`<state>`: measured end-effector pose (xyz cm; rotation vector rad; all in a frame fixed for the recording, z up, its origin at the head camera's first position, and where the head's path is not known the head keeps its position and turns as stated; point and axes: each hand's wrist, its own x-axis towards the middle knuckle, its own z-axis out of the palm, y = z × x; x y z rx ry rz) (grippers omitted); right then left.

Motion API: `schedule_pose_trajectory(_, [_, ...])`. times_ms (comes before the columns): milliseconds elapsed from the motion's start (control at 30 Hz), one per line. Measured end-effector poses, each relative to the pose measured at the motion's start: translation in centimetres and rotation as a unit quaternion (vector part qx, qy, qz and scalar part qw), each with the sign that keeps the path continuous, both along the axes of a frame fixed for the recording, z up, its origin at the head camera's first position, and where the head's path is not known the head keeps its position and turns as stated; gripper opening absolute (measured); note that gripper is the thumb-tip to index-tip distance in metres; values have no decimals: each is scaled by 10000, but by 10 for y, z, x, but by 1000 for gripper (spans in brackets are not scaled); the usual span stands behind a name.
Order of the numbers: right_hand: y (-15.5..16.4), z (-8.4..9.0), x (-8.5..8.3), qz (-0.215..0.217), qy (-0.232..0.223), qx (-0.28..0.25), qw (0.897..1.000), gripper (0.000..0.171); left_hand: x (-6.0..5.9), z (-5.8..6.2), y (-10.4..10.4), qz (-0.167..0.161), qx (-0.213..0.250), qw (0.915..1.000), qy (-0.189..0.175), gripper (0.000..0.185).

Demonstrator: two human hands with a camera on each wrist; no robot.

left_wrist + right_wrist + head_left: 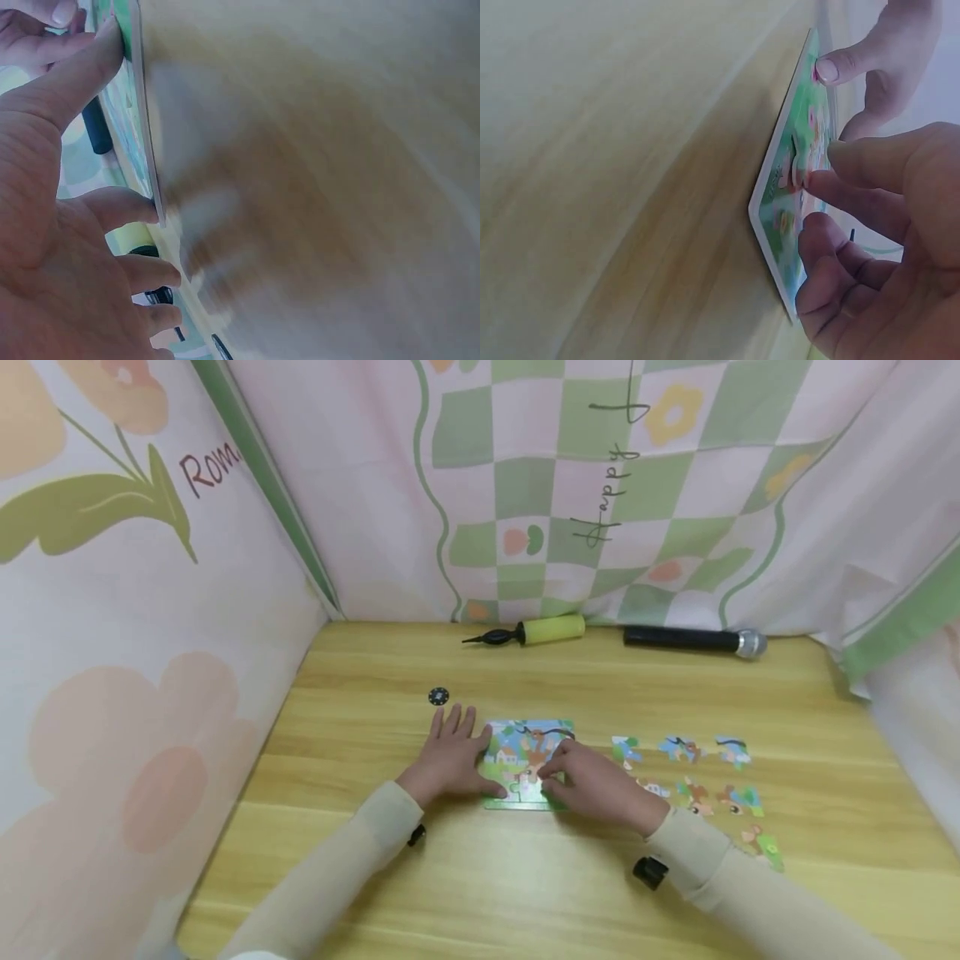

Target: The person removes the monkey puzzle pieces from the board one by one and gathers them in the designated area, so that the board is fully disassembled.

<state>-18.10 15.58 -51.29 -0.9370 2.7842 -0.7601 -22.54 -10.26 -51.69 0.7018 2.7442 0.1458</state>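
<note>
— So, where does the colourful cardboard jigsaw board (528, 767) lie?
— Flat on the pale wooden tabletop (525, 877), between both hands. The left hand (452, 760), fingers straight, steadies its left edge.
— And the right hand (592, 787)?
— Nearer the gap, its fingertips (819, 180) press a piece into the board; the loose cut-out puzzle pieces (693, 772) lie to its right.

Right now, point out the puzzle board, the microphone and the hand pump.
puzzle board (525, 737), head view, upper picture area.
microphone (678, 637), head view, black handle.
hand pump (553, 628), head view, yellow barrel.
</note>
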Motion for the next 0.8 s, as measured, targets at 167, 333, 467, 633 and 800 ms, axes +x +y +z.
schedule_pose_trajectory(167, [4, -2, -1, -115, -379, -232, 9989, 9, -2, -2, 2, -11, 41, 10000, 56, 116])
schedule_pose_trajectory(333, [4, 1, 1, -149, -685, -772, 9945, 2, -2, -3, 2, 30, 68, 10000, 40, 118])
schedule_pose_trajectory(467, [15, 8, 10, -157, -806, -1151, 9900, 6, -2, -5, 1, 11, 30, 10000, 34, 118])
schedule_pose_trajectory(633, [68, 18, 28, -231, -1284, -1167, 9846, 9, -2, -7, -1, -48, 62, 10000, 37, 118])
schedule_pose_trajectory(800, [137, 19, 53, -390, -1875, -895, 9774, 13, -3, -5, -5, -122, 36, 9999, 60, 118])
